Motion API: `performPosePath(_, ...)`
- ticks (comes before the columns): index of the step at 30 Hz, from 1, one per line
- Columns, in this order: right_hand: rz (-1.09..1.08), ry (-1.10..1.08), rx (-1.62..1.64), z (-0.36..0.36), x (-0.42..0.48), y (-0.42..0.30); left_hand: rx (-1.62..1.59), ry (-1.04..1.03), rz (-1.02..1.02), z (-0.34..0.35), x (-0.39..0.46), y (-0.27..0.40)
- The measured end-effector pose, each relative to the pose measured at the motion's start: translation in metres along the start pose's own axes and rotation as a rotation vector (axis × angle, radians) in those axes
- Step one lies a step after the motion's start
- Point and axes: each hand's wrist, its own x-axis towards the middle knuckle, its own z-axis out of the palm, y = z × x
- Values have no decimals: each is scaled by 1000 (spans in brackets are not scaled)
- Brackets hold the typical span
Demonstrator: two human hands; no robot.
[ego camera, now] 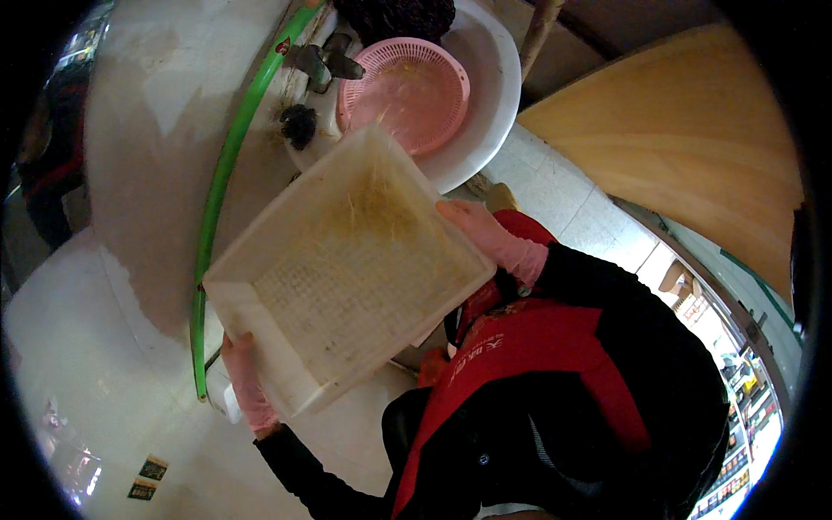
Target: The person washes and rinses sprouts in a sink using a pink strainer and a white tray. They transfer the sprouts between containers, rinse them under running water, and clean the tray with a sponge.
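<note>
A translucent white plastic bin [279,351] spans the middle of the view, tilted with its far corner down over the sink. Yellowish-brown murky liquid [383,201] with pale fine strands pools in that corner. My left hand [246,380], in a pink glove, grips the bin's near-left wall. On the opposite side my right hand [491,237], also pink-gloved, holds the right rim. Just beyond the low corner sits a round pink plastic colander [413,97] in a white sink basin [497,71]. Pale streaks show between the corner and the colander.
A green hose [237,136] runs along the wall on the left. Metal faucets [318,64] and a dark scouring pad [299,127] are at the sink's edge. Something dark and wrinkled [396,16] rests in the basin's back. A curved-looking wooden panel [689,149] stands at right.
</note>
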Motion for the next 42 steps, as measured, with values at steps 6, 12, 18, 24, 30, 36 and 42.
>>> performPosePath(6, 20, 25, 81, 3, 4, -1, 153, 22, -22, -20, 30, -11)
performPosePath(12, 9, 41, 31, -4, 11, 9, 364, -72, -97, -17, 22, 22)
performPosePath(18, 44, 48, 46, 3, 3, -19, 487, -230, 6, -19, 15, 42)
performPosePath(24, 102, -2, 106, -7, 9, -22, 359, -293, 30, -30, 22, 41)
performPosePath(30, 131, 101, -42, -16, 20, -16, 406, -302, 25, -16, 30, 51)
performPosePath(36, 116, 34, 20, -16, 24, -19, 367, -335, 6, -16, 26, 57)
performPosePath(42, 52, -18, -238, -20, 28, -43, 338, -332, 19, -20, 30, 47)
